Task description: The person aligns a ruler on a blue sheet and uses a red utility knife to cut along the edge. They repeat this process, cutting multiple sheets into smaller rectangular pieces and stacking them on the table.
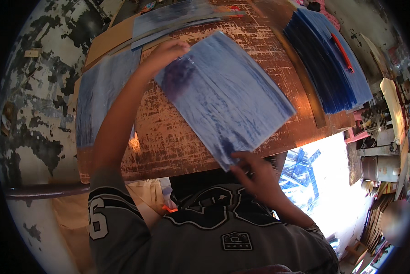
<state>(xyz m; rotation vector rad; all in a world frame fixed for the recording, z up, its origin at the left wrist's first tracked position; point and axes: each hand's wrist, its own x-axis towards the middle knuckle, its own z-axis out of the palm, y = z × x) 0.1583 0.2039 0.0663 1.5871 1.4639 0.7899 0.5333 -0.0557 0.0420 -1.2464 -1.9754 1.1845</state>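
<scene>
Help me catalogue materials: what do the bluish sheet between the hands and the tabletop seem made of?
Bluish sheet: probably thin plastic film, glossy, judging by its wrinkles and cloudy sheen. Tabletop: perhaps coated wood or board; its reddish-brown finish is worn into pale patches.

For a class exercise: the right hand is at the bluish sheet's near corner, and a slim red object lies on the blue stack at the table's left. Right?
No: the head view shows the slim red object on the blue stack at the right of the table, not left; the right hand is at the near corner of the bluish sheet.
</scene>
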